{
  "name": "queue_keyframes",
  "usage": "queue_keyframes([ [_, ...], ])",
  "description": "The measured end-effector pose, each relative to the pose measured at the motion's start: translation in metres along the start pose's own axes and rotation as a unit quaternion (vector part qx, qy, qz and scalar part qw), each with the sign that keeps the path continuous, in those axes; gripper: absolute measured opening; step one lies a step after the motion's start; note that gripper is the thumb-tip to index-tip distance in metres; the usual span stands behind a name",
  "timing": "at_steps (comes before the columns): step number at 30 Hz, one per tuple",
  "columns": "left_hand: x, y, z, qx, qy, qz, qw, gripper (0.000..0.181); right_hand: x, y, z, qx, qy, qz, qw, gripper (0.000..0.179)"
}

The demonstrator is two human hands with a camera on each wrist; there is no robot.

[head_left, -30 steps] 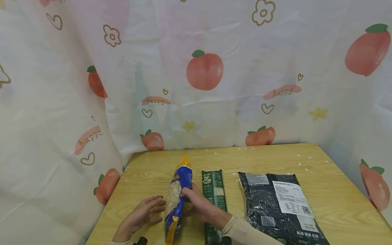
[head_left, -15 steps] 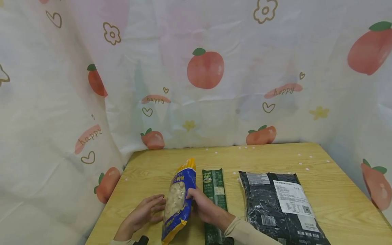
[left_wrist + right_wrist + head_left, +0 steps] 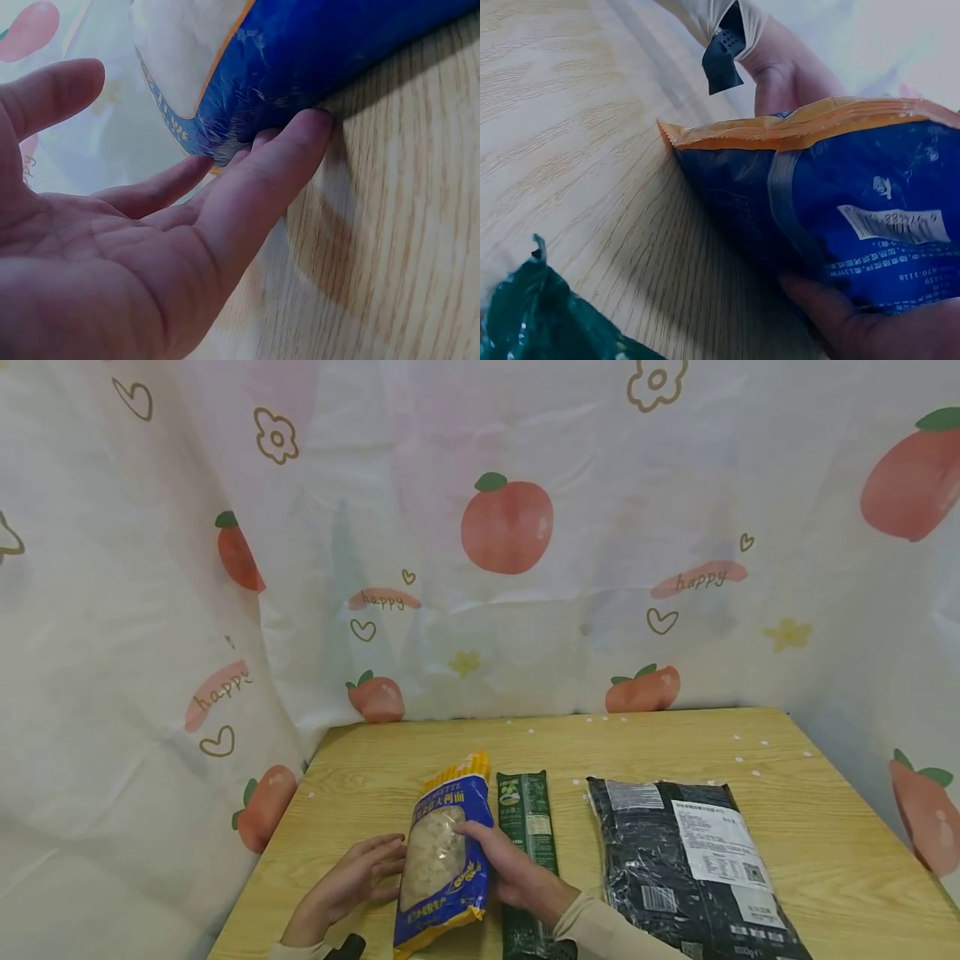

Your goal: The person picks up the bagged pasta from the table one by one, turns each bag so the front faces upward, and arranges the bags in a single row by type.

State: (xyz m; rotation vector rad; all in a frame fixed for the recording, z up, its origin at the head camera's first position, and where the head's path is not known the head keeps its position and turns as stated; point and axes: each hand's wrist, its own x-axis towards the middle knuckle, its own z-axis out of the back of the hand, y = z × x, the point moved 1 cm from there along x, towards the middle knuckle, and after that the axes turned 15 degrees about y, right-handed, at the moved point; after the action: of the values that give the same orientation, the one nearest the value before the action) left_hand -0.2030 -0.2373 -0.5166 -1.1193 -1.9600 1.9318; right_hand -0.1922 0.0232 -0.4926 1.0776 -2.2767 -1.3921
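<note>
A blue bag of pasta (image 3: 438,860) with a clear window and yellow ends leans tilted over the table's left half. My right hand (image 3: 517,868) grips its right edge, thumb on the front. In the right wrist view, the bag's printed back (image 3: 840,187) with a barcode shows above the fingers of that hand (image 3: 900,326). On the other side, my left hand (image 3: 352,877) has its fingers extended against the bag's left edge. The left wrist view has this hand (image 3: 150,247) with its thumb apart and fingertips at the bag's lower part (image 3: 300,52).
A slim green package (image 3: 528,835) lies just right of the pasta bag, partly behind my right forearm. Further right lies a large black plastic package (image 3: 637,852) with white labels. A printed curtain (image 3: 570,568) hangs behind the wooden table (image 3: 817,852).
My right hand has turned the pasta bag from nearly edge-on so its front and window face me, shifting slightly right. My left hand has barely moved.
</note>
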Motion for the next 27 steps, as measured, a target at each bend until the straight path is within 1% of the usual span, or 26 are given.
queue_keyframes([
  [3,0.000,0.000,0.000,0.000,-0.002,-0.001,1.0000,0.081,-0.001,-0.001,0.002,0.000,-0.006,0.001,1.0000,0.073],
  [10,-0.001,0.000,-0.002,-0.004,-0.008,-0.006,0.9999,0.081,-0.001,-0.004,0.006,-0.027,-0.044,-0.009,0.9986,0.068],
  [17,-0.003,-0.001,-0.005,-0.001,-0.009,-0.008,0.9999,0.080,-0.002,-0.010,0.008,-0.010,-0.051,-0.010,0.9986,0.063],
  [23,-0.002,-0.002,-0.005,0.002,-0.016,-0.009,0.9998,0.079,0.000,-0.016,0.012,0.005,-0.060,-0.017,0.9980,0.065],
  [27,-0.001,-0.001,-0.006,-0.007,-0.018,-0.014,0.9997,0.077,-0.001,-0.017,0.013,0.002,-0.064,-0.010,0.9979,0.065],
])
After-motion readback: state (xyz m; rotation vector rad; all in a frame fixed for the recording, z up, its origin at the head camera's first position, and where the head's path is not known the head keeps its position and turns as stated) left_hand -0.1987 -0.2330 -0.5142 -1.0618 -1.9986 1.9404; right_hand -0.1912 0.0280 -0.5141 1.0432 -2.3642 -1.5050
